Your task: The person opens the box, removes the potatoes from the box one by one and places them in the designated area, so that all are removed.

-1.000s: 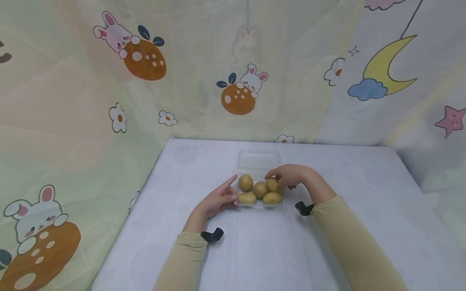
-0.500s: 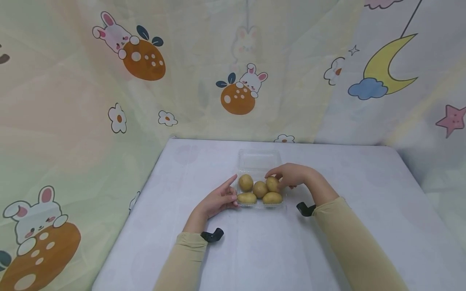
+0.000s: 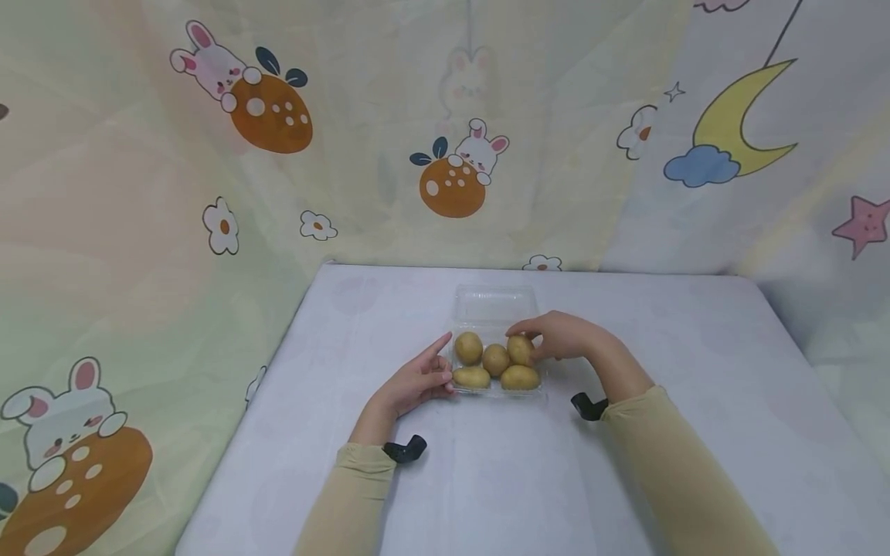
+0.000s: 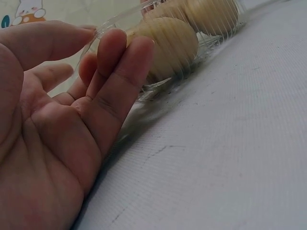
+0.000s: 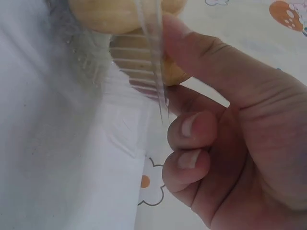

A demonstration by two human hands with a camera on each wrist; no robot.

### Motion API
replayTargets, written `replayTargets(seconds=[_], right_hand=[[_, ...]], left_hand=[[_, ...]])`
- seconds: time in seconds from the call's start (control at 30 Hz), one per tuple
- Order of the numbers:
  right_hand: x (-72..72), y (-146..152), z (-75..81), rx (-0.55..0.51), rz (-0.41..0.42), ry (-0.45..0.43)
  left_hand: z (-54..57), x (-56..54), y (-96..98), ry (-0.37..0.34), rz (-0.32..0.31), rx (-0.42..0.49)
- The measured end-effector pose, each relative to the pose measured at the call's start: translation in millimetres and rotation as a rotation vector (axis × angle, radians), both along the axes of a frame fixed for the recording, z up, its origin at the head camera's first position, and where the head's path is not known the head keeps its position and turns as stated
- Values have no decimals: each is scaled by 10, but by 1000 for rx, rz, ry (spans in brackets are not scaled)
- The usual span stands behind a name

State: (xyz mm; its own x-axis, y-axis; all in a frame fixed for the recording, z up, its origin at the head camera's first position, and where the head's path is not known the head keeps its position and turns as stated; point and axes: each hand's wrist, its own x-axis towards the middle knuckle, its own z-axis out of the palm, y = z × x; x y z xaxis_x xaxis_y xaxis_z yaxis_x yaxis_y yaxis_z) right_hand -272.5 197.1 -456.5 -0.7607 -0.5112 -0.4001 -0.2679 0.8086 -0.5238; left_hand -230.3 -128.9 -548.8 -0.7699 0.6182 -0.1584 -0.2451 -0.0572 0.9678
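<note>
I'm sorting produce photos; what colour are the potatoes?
The potatoes are yellowish tan, clearest in head view.

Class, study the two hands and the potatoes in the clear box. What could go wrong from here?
The right hand pinches the back right potato, which might slip or nudge the middle potato close beside it. The clear box looks thin, and the left hand touches its left side, so a push there could bend or slide it.

Head view looks forward and down from above — wrist views sit close, all sharing the potatoes (image 3: 496, 361)
</note>
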Motion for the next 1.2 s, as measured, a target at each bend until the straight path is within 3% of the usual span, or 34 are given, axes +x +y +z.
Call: replayTargets(seconds=[0.2, 0.5, 0.73, 1.2], right_hand=[[-22, 82, -18, -42, 2, 26], [-4, 230, -19, -190, -89, -1], [-8, 382, -115, -315, -139, -12], [119, 752, -214, -481, -253, 4]], left_hand=[[19, 6, 2, -1, 6, -14], [27, 7, 11, 9, 8, -28], [15, 9, 11, 8, 5, -20], [10, 7, 1, 8, -1, -7]])
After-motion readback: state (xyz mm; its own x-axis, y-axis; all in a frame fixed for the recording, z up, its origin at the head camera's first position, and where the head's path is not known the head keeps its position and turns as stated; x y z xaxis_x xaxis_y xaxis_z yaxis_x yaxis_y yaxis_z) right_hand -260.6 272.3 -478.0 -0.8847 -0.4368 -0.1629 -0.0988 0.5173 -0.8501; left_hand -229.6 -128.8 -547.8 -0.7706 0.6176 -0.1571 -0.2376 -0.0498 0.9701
